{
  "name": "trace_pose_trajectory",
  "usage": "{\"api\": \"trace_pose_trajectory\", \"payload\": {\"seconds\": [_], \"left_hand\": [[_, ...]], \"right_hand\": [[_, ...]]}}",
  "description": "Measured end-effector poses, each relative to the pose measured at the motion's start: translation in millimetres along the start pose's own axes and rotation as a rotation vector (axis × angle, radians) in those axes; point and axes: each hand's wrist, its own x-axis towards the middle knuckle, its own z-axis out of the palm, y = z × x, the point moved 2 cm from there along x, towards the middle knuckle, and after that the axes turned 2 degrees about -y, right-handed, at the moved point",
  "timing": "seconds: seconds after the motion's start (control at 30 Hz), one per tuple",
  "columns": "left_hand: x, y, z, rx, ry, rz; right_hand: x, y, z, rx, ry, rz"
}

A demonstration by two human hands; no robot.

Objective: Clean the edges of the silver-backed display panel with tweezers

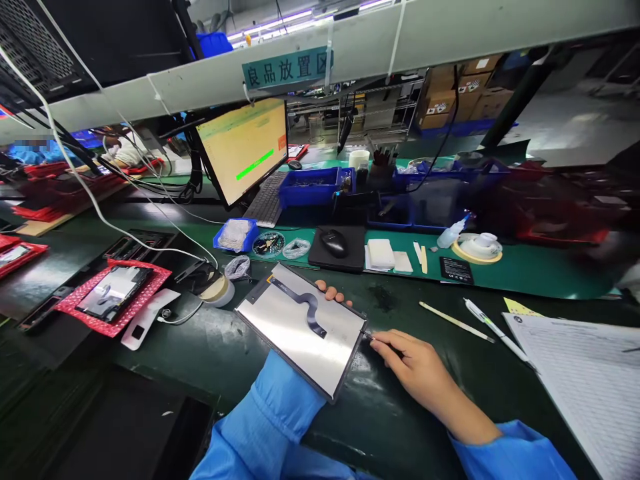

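My left hand (334,293) holds a tablet screen panel (293,333) from beneath, its fingertips curled over the far edge; the palm is hidden under the panel. The panel's silvery back faces up and tilts, with a dark ribbon cable (306,305) lying curved across it. At the panel's right edge, my right hand (413,365) pinches a thin, dark metal tool (367,335), possibly tweezers. The tip of that tool meets the panel's rim; most of the tool is hidden by the fingers.
A mouse (333,244) on its pad, a battery (456,270) and a dropper bottle (451,233) stand beyond the panel. To the right are a stick (456,322), a pen (497,332) and paper sheets (585,380). Pink bubble wrap (159,272) carries an opened device at left.
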Motion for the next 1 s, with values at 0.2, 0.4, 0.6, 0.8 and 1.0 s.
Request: {"api": "trace_pose_trajectory", "payload": {"seconds": [0.2, 0.4, 0.6, 0.8, 1.0], "left_hand": [[4, -1, -3.4, 0.007, -0.018, -0.001], [11, -2, -8.2, 0.04, 0.016, 0.01], [10, -1, -9.4, 0.014, 0.011, -0.014], [17, -1, -15.7, 0.005, -0.016, -0.015], [2, -5, -2.2, -0.008, -0.006, -0.017]], "right_hand": [[-2, 3, 2, 0.049, 0.009, 0.091], [0, -2, 1, -0.025, -0.018, 0.003], [-3, -2, 1, 0.048, -0.013, 0.1], [2, -7, -2, -0.011, -0.045, 0.053], [-7, 15, 4, 0.019, 0.011, 0.113]]}}
